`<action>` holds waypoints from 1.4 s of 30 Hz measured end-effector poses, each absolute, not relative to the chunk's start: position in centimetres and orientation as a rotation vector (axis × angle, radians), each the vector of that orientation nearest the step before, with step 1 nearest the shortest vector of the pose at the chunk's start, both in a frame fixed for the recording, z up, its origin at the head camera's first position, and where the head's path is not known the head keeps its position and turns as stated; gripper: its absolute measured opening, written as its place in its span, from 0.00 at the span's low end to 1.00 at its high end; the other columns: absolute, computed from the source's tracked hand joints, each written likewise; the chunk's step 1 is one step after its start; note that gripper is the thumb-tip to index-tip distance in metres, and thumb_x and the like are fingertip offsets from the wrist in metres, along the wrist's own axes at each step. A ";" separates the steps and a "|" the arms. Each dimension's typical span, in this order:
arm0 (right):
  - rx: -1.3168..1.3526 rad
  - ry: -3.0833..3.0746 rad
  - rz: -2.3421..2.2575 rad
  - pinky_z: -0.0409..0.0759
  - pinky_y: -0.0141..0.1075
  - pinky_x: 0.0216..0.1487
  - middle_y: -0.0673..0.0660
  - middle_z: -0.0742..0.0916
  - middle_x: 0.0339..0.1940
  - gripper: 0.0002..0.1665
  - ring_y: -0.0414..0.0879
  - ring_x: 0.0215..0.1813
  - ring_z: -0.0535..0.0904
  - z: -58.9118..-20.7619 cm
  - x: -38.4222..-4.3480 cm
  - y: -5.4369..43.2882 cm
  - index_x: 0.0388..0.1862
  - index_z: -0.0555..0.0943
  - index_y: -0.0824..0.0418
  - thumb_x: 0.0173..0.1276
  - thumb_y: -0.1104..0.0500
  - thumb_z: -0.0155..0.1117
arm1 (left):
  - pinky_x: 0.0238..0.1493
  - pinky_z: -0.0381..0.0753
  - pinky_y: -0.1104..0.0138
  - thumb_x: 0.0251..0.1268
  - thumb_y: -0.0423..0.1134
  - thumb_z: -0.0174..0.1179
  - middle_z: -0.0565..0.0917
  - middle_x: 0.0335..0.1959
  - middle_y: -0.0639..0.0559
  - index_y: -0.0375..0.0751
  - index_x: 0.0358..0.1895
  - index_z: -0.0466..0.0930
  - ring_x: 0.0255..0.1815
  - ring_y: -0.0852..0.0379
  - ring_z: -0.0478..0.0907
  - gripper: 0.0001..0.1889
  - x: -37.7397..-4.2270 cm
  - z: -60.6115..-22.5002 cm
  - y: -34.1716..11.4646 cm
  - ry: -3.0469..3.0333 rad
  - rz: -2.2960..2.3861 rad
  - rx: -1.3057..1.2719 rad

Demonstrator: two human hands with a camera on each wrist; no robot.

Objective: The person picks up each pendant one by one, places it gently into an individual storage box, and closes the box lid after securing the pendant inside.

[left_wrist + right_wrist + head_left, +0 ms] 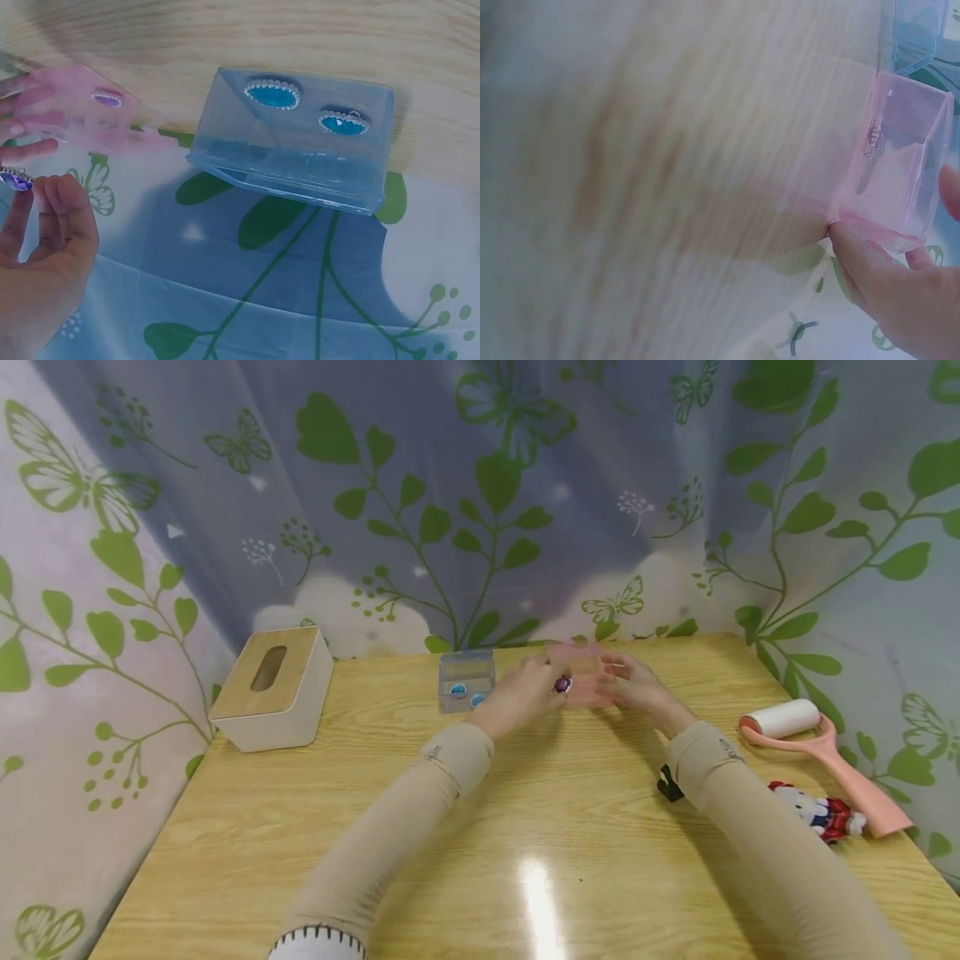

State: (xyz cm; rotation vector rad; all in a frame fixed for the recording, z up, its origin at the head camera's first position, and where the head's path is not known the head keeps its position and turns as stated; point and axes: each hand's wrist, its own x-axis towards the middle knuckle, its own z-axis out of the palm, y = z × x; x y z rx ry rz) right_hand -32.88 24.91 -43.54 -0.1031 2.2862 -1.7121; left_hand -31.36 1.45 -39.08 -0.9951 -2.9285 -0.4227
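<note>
My left hand (519, 695) pinches a purple oval gem ornament with a silvery beaded rim (16, 178) between thumb and fingers. The ornament is just to the left of a clear pink box (585, 695). My right hand (639, 689) holds that box at its right side, with fingers and thumb about its edges in the right wrist view. Another purple gem ornament (106, 99) shows in the pink box. To the left of my left hand stands a clear bluish box (467, 668) with two blue gem ornaments (272, 94) in it.
A white tissue box with a wooden lid (251, 681) stands at the back left. On the right lie a pink lint roller (847, 768), a small doll figure (813, 810) and a small black object (669, 785) beside my right sleeve. A patterned curtain (412, 527) hangs behind the table.
</note>
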 end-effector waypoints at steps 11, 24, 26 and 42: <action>-0.076 2.288 -1.717 0.79 0.32 0.56 0.70 0.53 0.88 0.45 0.61 0.87 0.58 -43.7 -33.1 24.9 0.87 0.48 0.63 0.81 0.63 0.59 | 0.40 0.82 0.68 0.81 0.43 0.59 0.81 0.49 0.53 0.48 0.60 0.79 0.42 0.60 0.80 0.12 -32.7 -39.1 2.2 -2.987 -0.429 -0.958; -0.041 2.279 -1.689 0.68 0.56 0.80 0.69 0.53 0.89 0.44 0.61 0.88 0.56 -43.2 -32.8 24.5 0.88 0.47 0.61 0.82 0.64 0.56 | 0.70 0.76 0.58 0.81 0.47 0.60 0.81 0.61 0.51 0.53 0.61 0.81 0.67 0.51 0.76 0.13 -33.5 -39.3 4.2 -2.931 -0.228 -0.976; -0.036 2.281 -1.687 0.69 0.55 0.79 0.68 0.52 0.89 0.44 0.60 0.88 0.56 -43.1 -32.8 24.5 0.88 0.47 0.60 0.81 0.64 0.56 | 0.73 0.75 0.58 0.80 0.46 0.60 0.81 0.63 0.51 0.53 0.60 0.82 0.70 0.51 0.75 0.12 -33.6 -39.2 4.5 -2.936 -0.224 -0.978; -0.049 2.281 -1.695 0.71 0.53 0.79 0.69 0.55 0.88 0.46 0.61 0.85 0.59 -43.0 -32.5 24.6 0.88 0.45 0.60 0.82 0.60 0.59 | 0.63 0.84 0.58 0.80 0.45 0.60 0.86 0.59 0.56 0.57 0.60 0.84 0.64 0.52 0.80 0.12 -33.7 -39.7 6.8 -2.956 -0.098 -0.956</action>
